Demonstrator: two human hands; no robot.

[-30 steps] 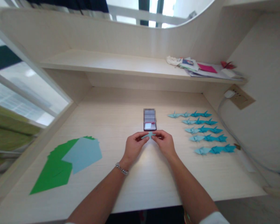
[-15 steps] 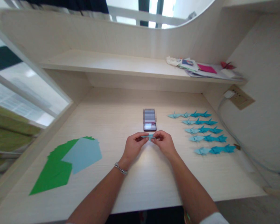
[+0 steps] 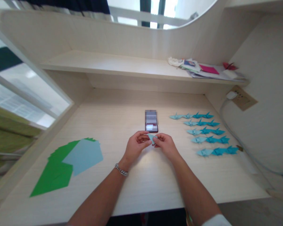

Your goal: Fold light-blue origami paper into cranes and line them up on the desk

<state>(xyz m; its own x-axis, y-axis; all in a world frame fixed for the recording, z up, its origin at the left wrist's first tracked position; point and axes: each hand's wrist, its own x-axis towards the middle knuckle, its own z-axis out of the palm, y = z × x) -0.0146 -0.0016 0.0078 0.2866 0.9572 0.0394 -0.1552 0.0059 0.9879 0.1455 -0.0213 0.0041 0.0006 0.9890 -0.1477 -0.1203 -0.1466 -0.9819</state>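
Observation:
A small folded piece of light-blue paper [image 3: 151, 137] is held just above the desk, between my two hands. My right hand [image 3: 167, 147] pinches its right side between thumb and fingers. On the other side, my left hand [image 3: 135, 147] has curled fingers and a thumb closed at the paper's left edge. Just beyond my fingertips lies a phone [image 3: 151, 127] with its screen lit. To the right, blue paper cranes [image 3: 212, 139] stand in several rows, from pale to deeper blue.
Green paper sheets [image 3: 53, 174] and light-blue sheets [image 3: 86, 157] lie fanned out on the left of the desk. A shelf [image 3: 122, 64] at the back bears papers [image 3: 208, 69]. A cable [image 3: 228, 124] runs from the wall socket [image 3: 244, 99] down the right side.
The folded paper has been turned from lying level between the fingertips to a tilted, pointed shape. My fingers have shifted slightly around it. The cranes, sheets and phone stay put.

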